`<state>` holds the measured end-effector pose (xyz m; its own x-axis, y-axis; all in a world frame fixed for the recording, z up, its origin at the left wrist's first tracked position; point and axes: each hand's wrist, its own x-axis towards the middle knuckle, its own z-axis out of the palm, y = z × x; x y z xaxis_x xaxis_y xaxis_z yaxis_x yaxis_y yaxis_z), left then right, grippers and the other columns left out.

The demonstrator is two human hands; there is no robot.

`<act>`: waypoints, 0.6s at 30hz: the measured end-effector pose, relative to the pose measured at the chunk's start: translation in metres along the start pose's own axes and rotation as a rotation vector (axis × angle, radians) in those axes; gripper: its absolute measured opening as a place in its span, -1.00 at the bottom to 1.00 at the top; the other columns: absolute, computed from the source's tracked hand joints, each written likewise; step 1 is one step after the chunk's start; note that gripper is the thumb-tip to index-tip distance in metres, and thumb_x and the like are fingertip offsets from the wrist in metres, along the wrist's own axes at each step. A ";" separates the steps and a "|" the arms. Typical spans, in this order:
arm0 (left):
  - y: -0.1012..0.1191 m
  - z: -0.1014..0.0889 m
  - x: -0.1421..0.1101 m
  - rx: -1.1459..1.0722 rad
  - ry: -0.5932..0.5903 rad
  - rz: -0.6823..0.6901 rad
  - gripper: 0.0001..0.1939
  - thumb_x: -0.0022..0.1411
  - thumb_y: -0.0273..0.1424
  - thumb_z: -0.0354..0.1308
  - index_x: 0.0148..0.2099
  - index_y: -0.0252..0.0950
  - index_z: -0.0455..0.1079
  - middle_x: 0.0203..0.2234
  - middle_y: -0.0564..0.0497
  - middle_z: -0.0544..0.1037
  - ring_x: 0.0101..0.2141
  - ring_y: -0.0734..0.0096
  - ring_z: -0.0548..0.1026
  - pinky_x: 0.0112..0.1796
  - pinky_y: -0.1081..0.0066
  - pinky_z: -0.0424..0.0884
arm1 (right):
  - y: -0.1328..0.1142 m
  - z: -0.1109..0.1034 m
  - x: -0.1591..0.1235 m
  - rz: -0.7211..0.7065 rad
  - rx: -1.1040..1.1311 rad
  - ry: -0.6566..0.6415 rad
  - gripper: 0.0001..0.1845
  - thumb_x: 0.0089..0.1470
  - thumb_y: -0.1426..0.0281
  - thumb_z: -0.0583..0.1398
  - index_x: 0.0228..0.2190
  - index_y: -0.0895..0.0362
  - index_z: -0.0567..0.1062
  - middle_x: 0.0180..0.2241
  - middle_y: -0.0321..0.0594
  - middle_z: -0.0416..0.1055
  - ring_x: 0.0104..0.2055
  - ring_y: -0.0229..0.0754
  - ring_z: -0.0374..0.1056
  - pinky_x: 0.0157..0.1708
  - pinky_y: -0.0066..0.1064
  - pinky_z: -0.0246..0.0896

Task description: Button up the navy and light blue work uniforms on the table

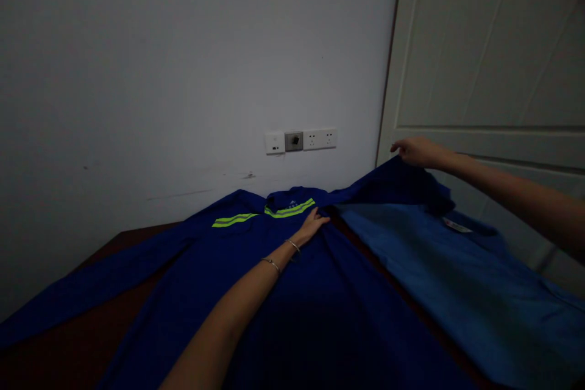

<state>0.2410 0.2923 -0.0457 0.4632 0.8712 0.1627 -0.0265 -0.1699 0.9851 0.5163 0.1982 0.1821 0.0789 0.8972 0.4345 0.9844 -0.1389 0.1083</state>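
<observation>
On the table (109, 330), has hi-vis work jacket (228, 262) and one sleeve (100, 283) spread. Pinches raised, unspread sleeve (388, 183) in right hand (415, 152); touches jacket with left hand (309, 228), cannot tell if pinching.

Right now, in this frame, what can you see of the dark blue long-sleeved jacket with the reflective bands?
The dark blue jacket, apparently woven cloth, lies spread on a dark reddish table, collar end toward the wall. Yellow-green bands with grey centre stripes cross its chest; small pale print sits above one. One sleeve stretches toward picture left; the right hand holds the other raised. The left hand touches the chest; its grip is unclear.
</observation>
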 end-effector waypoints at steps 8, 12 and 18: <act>-0.012 0.024 -0.012 0.245 -0.096 -0.085 -0.14 -0.02 0.02 0.05 0.24 -0.33 -0.04 0.21 -0.16 -0.05 0.19 0.09 -0.15 0.13 0.22 -0.19 | 0.035 -0.026 0.014 0.063 -0.340 0.031 -0.77 0.04 0.59 0.08 -0.23 0.36 0.43 -0.17 0.23 0.29 -0.19 -0.14 0.27 -0.29 -0.30 -0.03; -0.020 0.038 -0.012 0.426 -0.161 -0.074 -0.19 -0.07 0.05 0.06 0.18 -0.23 0.10 0.21 -0.11 -0.06 0.20 0.03 -0.29 0.12 0.14 -0.33 | 0.035 -0.035 0.018 0.115 -0.328 0.021 -0.77 0.10 0.61 0.00 -0.26 0.43 0.41 -0.18 0.27 0.27 -0.11 -0.12 0.24 -0.26 -0.28 -0.04; -0.020 0.060 0.004 0.317 0.013 -0.075 -0.33 -0.06 -0.10 0.13 0.10 -0.25 0.22 0.14 -0.16 0.13 0.17 0.04 -0.06 0.12 0.15 -0.23 | -0.009 -0.044 0.035 0.015 -0.382 0.046 -0.77 0.05 0.59 0.06 -0.23 0.40 0.41 -0.18 0.23 0.30 -0.15 -0.06 0.27 -0.29 -0.29 0.01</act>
<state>0.2962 0.2713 -0.0679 0.4418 0.8922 0.0933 0.2853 -0.2383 0.9283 0.5035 0.2120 0.2356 0.0771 0.8753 0.4773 0.8530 -0.3058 0.4230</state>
